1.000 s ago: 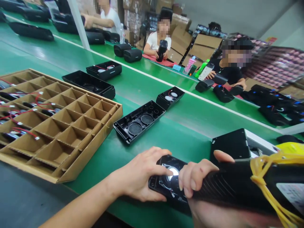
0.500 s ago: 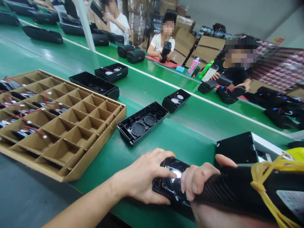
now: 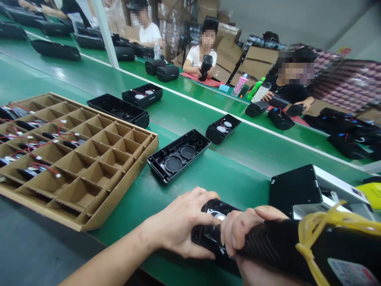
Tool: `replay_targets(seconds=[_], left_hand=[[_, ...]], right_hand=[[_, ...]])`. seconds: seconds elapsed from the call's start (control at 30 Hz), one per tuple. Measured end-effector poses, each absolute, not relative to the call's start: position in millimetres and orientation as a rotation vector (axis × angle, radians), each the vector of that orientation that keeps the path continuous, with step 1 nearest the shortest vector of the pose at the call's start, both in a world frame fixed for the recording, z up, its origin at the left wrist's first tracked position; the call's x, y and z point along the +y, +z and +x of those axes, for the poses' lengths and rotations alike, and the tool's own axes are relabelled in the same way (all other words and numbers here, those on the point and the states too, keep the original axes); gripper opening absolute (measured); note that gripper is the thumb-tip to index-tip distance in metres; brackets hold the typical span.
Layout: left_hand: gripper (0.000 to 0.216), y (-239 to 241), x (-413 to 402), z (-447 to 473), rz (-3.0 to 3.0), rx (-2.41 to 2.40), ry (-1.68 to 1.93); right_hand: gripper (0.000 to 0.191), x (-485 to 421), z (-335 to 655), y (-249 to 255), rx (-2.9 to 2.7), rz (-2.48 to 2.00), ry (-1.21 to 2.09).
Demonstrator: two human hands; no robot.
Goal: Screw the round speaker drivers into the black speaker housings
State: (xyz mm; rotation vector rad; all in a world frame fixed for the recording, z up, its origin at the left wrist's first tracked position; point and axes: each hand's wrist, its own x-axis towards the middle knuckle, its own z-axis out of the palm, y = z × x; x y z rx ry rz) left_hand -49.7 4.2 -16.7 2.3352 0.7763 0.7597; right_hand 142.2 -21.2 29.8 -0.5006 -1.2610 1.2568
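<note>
My left hand (image 3: 190, 222) is closed around the far left end of a black speaker housing (image 3: 199, 235), which lies on the green bench in front of me. Inside the housing a round white speaker driver (image 3: 219, 217) shows beside my thumb. My right hand (image 3: 238, 230) grips a thick black electric screwdriver (image 3: 270, 240) with a yellow band (image 3: 312, 228) tied round its body. The tool's nose points down into the housing; its tip is hidden behind my fingers.
To the left stands a cardboard divider tray (image 3: 119, 184) with several wired drivers. An open housing with two grilles (image 3: 180, 157) lies ahead, another housing with white drivers (image 3: 223, 128) behind it. A black and silver box (image 3: 294, 190) stands at right. Several people sit across the bench.
My right hand and the screwdriver have shifted slightly left over the housing; my left hand stays in place. Across the bench, a person at upper left has lowered a raised black housing.
</note>
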Motion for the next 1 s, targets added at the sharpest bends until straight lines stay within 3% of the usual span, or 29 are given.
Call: replay_targets(seconds=[0.1,0.27,0.4,0.63,0.83,1.0], left_hand=[[0.046,-16,4,-49,2.330,0.779,0.761],[0.047,-19,3,-48,2.319,0.792,0.749],[0.057,-22,2,-49,2.311,0.817,0.730],[0.078,-17,-2,-53,2.202,0.812,0.741],[0.033,-9,-20,-55,2.127,0.998,0.811],[0.024,-22,-27,-41,2.226,0.998,1.123]], right_hand=[[0.047,-22,143,27,-1.238,-0.560,1.334],[0.042,-18,139,23,-1.181,-0.517,1.244],[0.059,-14,136,25,-1.131,-0.535,1.109],[0.062,-18,147,29,-1.001,-0.585,0.977],[0.040,-18,160,51,-0.934,-0.601,0.897],[0.040,-23,164,72,-0.947,-0.650,0.824]])
